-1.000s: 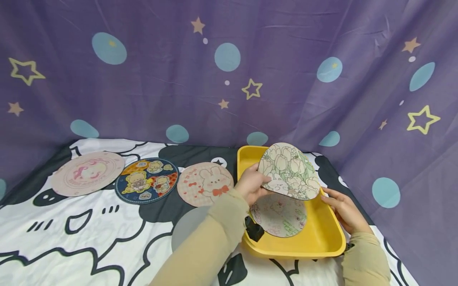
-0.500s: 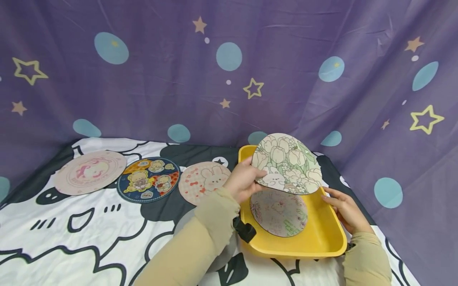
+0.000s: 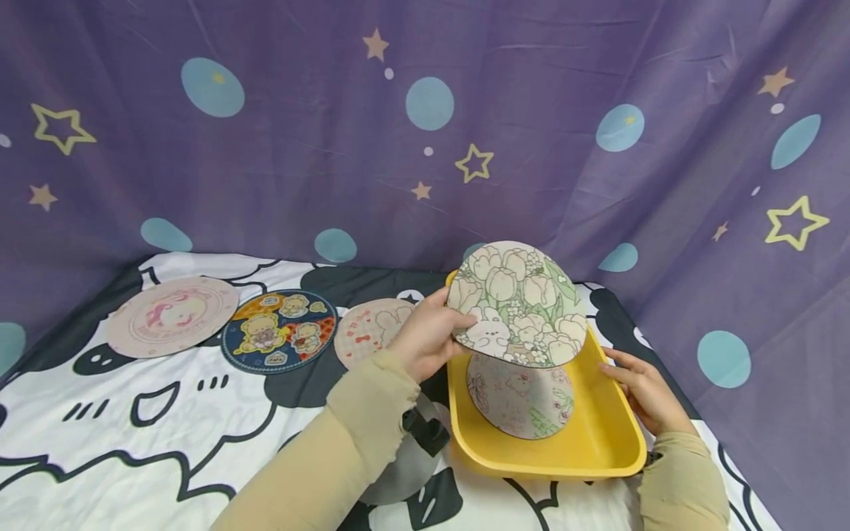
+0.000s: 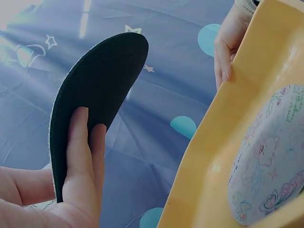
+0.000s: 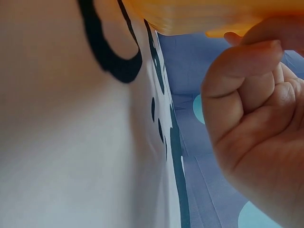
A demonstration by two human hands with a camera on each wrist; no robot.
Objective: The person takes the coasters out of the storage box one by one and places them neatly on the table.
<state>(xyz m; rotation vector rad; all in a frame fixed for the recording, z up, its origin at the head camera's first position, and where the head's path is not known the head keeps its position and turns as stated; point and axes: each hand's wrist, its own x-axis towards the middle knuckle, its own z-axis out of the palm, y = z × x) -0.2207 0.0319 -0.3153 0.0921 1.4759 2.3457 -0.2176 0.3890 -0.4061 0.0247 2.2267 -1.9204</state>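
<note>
My left hand (image 3: pixel 425 332) pinches the left edge of a round mouse pad (image 3: pixel 511 295) printed with tulips and a white bunny, held tilted above a yellow bin (image 3: pixel 598 450). Its thumb lies on the printed face; in the left wrist view, fingers (image 4: pixel 78 152) press the dark underside. Inside the bin lies another round pad (image 3: pixel 521 405), pale with pink and green drawings, partly covered by the held one. At the bin's right side, my right hand (image 3: pixel 640 387) holds the rim, its fingers curled in the right wrist view.
Left of the bin lie a pink pad (image 3: pixel 173 317), a navy pad with bears (image 3: pixel 282 332) and a pink bunny pad (image 3: pixel 361 332), partly behind my left hand. A grey disc (image 3: pixel 405 472) lies under my left forearm. A purple curtain (image 3: pixel 299 147) hangs behind.
My left hand has moved left and slightly up with the tulip mouse pad, uncovering more of the bin's right side. The right hand has stayed at the rim.
</note>
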